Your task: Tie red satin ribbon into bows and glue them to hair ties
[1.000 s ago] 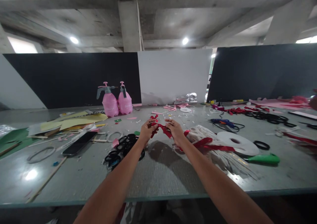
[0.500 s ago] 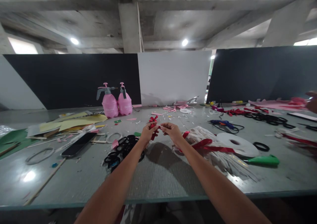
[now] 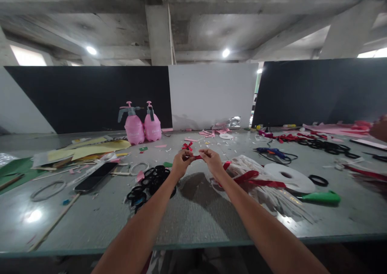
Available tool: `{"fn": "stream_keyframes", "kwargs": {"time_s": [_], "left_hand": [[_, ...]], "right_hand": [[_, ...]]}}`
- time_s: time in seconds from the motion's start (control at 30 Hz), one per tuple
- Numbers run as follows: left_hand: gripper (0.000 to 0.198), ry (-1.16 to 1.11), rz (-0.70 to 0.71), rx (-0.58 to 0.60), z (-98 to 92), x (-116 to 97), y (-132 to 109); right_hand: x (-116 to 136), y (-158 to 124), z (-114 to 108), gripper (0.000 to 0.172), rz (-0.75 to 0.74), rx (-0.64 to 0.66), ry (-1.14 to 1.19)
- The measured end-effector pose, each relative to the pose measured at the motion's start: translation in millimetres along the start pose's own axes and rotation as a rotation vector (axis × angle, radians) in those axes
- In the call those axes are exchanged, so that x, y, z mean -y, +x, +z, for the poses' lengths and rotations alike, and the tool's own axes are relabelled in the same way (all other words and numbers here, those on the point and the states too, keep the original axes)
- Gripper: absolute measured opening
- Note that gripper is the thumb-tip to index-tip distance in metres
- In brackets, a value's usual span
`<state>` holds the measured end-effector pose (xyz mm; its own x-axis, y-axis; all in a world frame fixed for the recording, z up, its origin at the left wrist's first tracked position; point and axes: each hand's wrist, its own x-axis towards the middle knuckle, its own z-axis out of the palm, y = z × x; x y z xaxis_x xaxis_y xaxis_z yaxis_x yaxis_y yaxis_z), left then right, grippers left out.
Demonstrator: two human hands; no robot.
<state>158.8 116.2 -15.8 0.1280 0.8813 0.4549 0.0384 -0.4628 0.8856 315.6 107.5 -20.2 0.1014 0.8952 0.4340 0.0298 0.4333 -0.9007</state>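
Your table (image 3: 196, 221) holds two pink spray bottles (image 3: 144, 126) at the back, yellow paper (image 3: 90, 148) and a phone (image 3: 96, 176) on your left, black rings (image 3: 149, 182) near the middle, and a white tape roll (image 3: 290, 177) and green tool (image 3: 322, 197) on your right.

A wide grey counter (image 3: 193, 225) stretches before me under a bare concrete ceiling (image 3: 229, 24) with a heavy beam (image 3: 159, 32). Boards stand behind it: a left black panel (image 3: 90, 96), a white panel (image 3: 211, 92), a right black panel (image 3: 317, 88). Two round ceiling lamps (image 3: 90, 50) glow, and a bright opening (image 3: 26, 56) shows high on my left.
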Motion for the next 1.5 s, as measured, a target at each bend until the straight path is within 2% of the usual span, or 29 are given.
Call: {"fn": "stream_keyframes", "kwargs": {"time_s": [0.2,0.37,0.5,0.67,0.87,0.97,1.27,1.37,1.5], "left_hand": [[0.032,-0.065,-0.036,-0.05,0.5,-5.4,-1.8],[0.035,-0.077,-0.047,-0.048,-0.1,-4.4,-1.8],[0.035,-0.077,-0.036,-0.043,-0.2,-2.0,-0.5],[0.032,-0.049,-0.078,-0.03,-0.3,-1.5,-0.7],[0.018,0.108,0.016,-0.162,-3.4,-5.4,-0.8],[0.017,0.053,0.058,-0.198,-4.6,-6.0,0.6],[0.025,-0.006,0.048,-0.29,-7.4,-1.3,3.1],[0.034,-0.131,-0.049,-0.23,-5.8,-1.0,2.5],[0.047,-0.25,-0.21,-0.035,-0.2,0.0,-0.7]], "right_hand": [[2.8,-0.6,-1.1,0.034,-0.028,0.045,0.001],[3.6,-2.6,-1.4,0.034,-0.094,0.098,-0.114],[1.6,-1.4,-1.8,0.025,-0.06,0.048,-0.142],[4.7,-0.7,-3.8,0.023,-0.032,-0.02,-0.125],[0.6,0.4,-1.9,0.025,-0.004,0.023,-0.094],[-0.7,0.2,-0.4,0.026,-0.012,0.035,-0.087],[4.9,-2.6,1.1,0.023,-0.051,0.07,-0.074],[4.3,-2.7,1.8,0.027,-0.007,0.089,-0.024],[6.6,-3.8,1.1,0.03,-0.02,0.063,-0.004]]}}
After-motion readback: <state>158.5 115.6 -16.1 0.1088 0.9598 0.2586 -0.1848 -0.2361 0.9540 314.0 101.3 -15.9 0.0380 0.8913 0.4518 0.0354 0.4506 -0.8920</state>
